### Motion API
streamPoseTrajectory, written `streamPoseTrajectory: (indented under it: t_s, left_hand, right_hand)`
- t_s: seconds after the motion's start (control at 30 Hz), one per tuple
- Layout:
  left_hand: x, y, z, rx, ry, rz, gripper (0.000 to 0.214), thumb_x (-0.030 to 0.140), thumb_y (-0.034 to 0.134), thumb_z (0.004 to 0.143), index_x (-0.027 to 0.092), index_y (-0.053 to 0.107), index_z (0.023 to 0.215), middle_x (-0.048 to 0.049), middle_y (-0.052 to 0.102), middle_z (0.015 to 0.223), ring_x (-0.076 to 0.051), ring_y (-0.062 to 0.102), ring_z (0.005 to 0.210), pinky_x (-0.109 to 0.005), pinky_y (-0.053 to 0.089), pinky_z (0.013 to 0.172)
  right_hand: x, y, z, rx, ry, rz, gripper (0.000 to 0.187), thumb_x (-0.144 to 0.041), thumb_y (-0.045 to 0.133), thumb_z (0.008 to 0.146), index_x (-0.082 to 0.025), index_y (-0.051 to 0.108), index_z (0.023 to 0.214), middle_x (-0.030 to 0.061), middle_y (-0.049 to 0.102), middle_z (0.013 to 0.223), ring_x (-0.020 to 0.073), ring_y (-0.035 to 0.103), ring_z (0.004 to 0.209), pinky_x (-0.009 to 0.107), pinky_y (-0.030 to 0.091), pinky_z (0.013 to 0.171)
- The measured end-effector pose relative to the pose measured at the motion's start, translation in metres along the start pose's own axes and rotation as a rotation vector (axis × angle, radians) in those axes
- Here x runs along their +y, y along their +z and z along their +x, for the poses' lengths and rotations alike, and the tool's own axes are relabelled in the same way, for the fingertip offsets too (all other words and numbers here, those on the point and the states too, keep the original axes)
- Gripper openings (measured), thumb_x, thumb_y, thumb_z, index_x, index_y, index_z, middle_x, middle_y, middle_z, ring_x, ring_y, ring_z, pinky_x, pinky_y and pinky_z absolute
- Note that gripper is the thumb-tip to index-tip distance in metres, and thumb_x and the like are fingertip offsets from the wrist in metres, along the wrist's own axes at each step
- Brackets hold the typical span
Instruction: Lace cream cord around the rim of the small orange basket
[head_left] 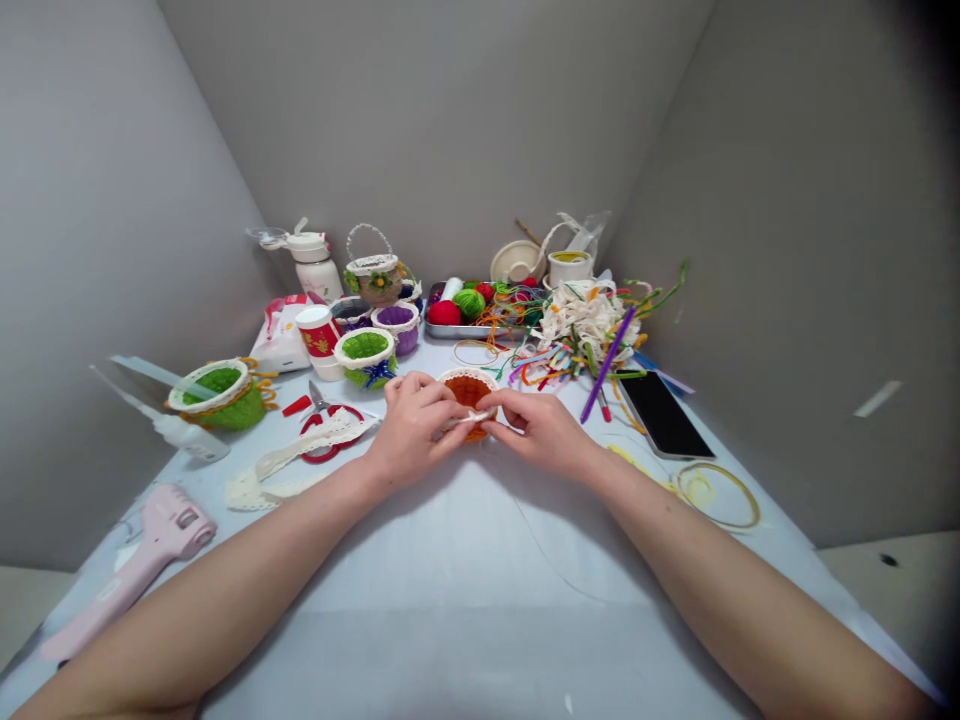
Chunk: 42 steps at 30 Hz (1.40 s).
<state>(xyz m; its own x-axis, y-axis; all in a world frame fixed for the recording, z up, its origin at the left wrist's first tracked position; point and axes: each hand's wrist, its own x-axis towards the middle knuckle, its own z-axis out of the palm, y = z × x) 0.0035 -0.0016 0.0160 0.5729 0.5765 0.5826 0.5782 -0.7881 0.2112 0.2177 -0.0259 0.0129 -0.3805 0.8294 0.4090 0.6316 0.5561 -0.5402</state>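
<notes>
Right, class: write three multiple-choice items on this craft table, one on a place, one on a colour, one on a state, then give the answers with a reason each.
1. Where does the black flat phone lie?
A. right of the hands
B. in the metal tray
C. under the pink glue gun

2. What colour is the inside of the small lace-rimmed basket between the hands?
A. purple
B. orange
C. green

3. How do the left hand and right hand stand?
A. flat on the table
B. both pinching a white lace strip at the basket
C. raised in the air

Answers: 1 A, it lies on the pale table to the right of the right hand. 2 B, orange shows within its white rim. 3 B, fingertips of both meet on the strip by the rim.
</notes>
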Motion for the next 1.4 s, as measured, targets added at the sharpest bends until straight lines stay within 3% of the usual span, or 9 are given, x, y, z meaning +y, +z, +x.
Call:
streamPoseTrajectory:
  t_s: [0.3,0.47,0.6,0.8,0.93,1.03,1.4]
  left_hand:
    - [-0.002,0.000,-0.003,-0.011,-0.052,-0.092,0.009,0.028,0.065,0.089,0.025,0.072,0.093,-0.0030,0.070,0.090,-0.023,0.050,0.097,-0.042,0.030,0.085]
    - [-0.001,0.000,-0.004,0.003,-0.085,-0.113,0.007,0.026,0.066,0.087,0.023,0.071,0.090,-0.0035,0.070,0.091,-0.023,0.050,0.096,-0.042,0.030,0.087]
    - [-0.001,0.001,-0.004,0.002,-0.099,-0.113,0.008,0.029,0.066,0.088,0.024,0.072,0.091,-0.0029,0.071,0.089,-0.023,0.050,0.096,-0.043,0.030,0.087]
    - [-0.002,0.002,-0.003,0.019,-0.106,-0.113,0.009,0.029,0.066,0.088,0.023,0.073,0.090,-0.0037,0.072,0.090,-0.023,0.051,0.095,-0.043,0.031,0.087]
    - [-0.002,0.001,-0.001,0.027,-0.130,-0.139,0.011,0.030,0.065,0.088,0.022,0.073,0.086,-0.0040,0.073,0.089,-0.023,0.052,0.094,-0.042,0.034,0.086]
    - [0.000,-0.002,0.001,0.046,-0.175,-0.172,0.011,0.029,0.065,0.088,0.022,0.072,0.083,-0.0031,0.073,0.086,-0.022,0.053,0.092,-0.042,0.035,0.087]
    - [0.002,-0.005,0.004,0.076,-0.236,-0.262,0.008,0.024,0.065,0.085,0.021,0.071,0.081,-0.0020,0.072,0.082,-0.021,0.056,0.090,-0.040,0.040,0.087]
  right_hand:
    - [-0.001,-0.003,0.002,-0.046,0.031,-0.018,0.013,-0.025,0.054,0.091,-0.020,0.064,0.097,0.0014,0.069,0.085,0.0107,0.054,0.063,0.023,0.036,0.063]
    - [-0.028,-0.029,-0.003,-0.107,0.206,-0.121,0.028,-0.017,0.047,0.086,-0.017,0.050,0.114,0.0032,0.065,0.085,0.0140,0.055,0.067,0.023,0.034,0.060]
    - [-0.040,-0.043,-0.008,-0.133,0.255,-0.111,0.024,-0.014,0.039,0.089,-0.020,0.055,0.107,0.0021,0.067,0.084,0.0141,0.059,0.072,0.024,0.038,0.064]
    - [-0.027,-0.024,-0.006,-0.022,0.212,0.057,0.017,-0.012,0.047,0.087,-0.020,0.061,0.082,-0.0009,0.065,0.070,0.0130,0.058,0.063,0.025,0.041,0.063]
    - [-0.022,-0.009,-0.005,0.151,0.094,-0.012,0.016,-0.013,0.052,0.089,-0.019,0.064,0.081,0.0036,0.061,0.085,0.0159,0.056,0.080,0.028,0.043,0.071]
    - [-0.021,0.000,-0.004,0.235,0.052,-0.016,0.013,-0.014,0.054,0.091,-0.019,0.065,0.085,0.0036,0.057,0.083,0.0163,0.054,0.080,0.028,0.042,0.070]
    - [-0.019,0.009,-0.003,0.298,0.003,-0.025,0.010,-0.017,0.059,0.090,-0.020,0.062,0.081,0.0037,0.061,0.081,0.0177,0.056,0.081,0.030,0.042,0.072]
